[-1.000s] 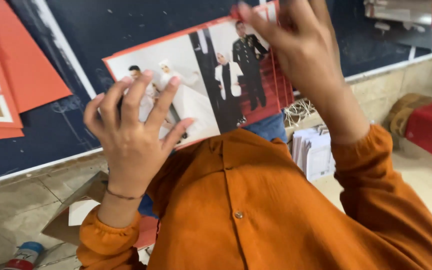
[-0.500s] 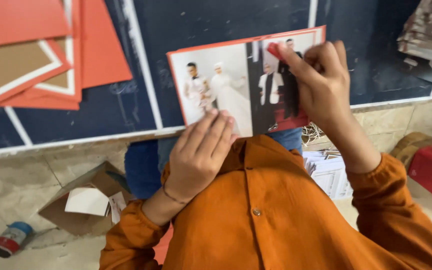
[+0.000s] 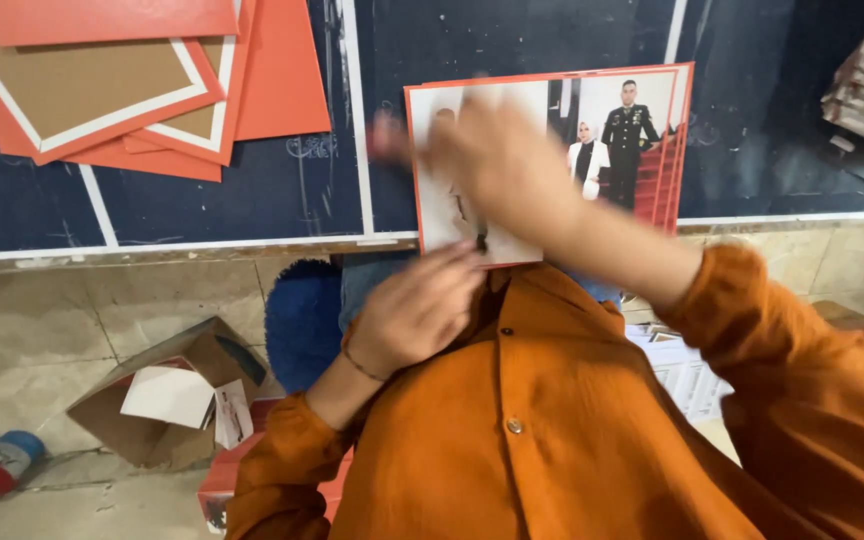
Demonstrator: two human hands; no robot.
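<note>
On the dark blue work surface, a red-bordered photo print point(image 3: 617, 140) lay flat, its near edge close to the person's chest. Half a second before, the right hand point(image 3: 497, 160) had pinched the print's upper right corner; now it had swept leftward across the sheet and lay blurred over the left half, palm down, pressing rather than gripping, though the blur hid how the fingers were set. The left hand point(image 3: 417, 310) had slipped back from the print's lower middle to its near edge, fingers loosely curled with the tips at the paper, closed on nothing that could be made out. The print itself had barely shifted, so the change read as a smoothing stroke over the picture, not a lift. Orange and brown cardboard sheets point(image 3: 127, 85) were stacked at the upper left, well apart from it. Below the surface, on the tiled floor, sat an open cardboard box point(image 3: 167, 395).
</note>
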